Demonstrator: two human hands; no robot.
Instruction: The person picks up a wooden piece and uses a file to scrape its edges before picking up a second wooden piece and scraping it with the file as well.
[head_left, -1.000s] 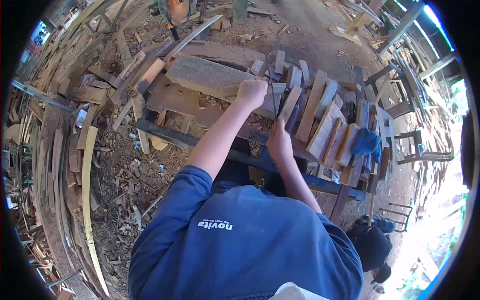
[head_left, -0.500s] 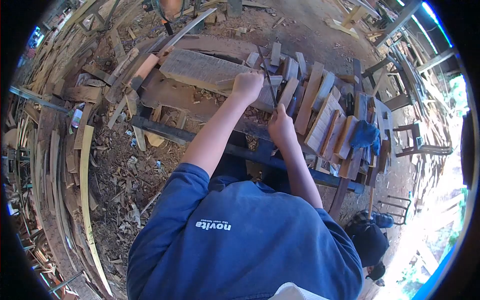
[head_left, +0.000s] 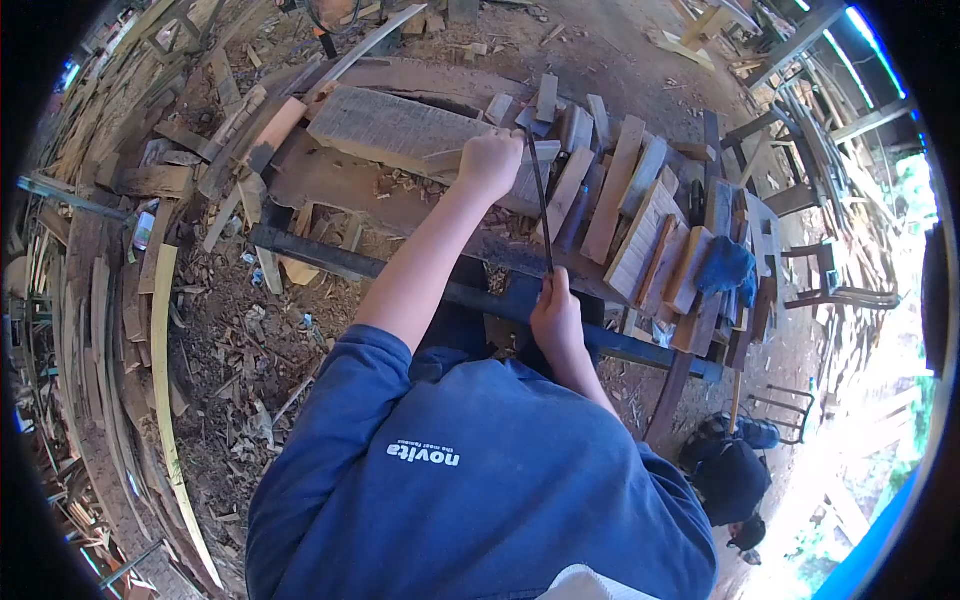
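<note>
My left hand (head_left: 490, 163) is closed around a pale wood piece (head_left: 545, 151), whose ends show on both sides of the fist above the workbench (head_left: 330, 190). My right hand (head_left: 557, 312) grips the near end of a long, thin dark tool (head_left: 540, 195). The tool slants away from me past the left fist and touches or crosses the pale piece; its exact kind cannot be told. A thick wooden beam (head_left: 390, 130) lies just behind and left of my left hand.
Wood blocks (head_left: 645, 245) crowd the bench's right side, with a blue cloth (head_left: 726, 265) on them. A dark metal bar (head_left: 330, 258) runs along the near edge. Long planks (head_left: 165, 380) lie at left. Another person (head_left: 728, 470) is low at right, near a chair (head_left: 835, 285).
My right hand has drawn back toward my body, and the dark tool has slid nearer with it. My left hand has stayed at nearly the same place on the pale piece.
</note>
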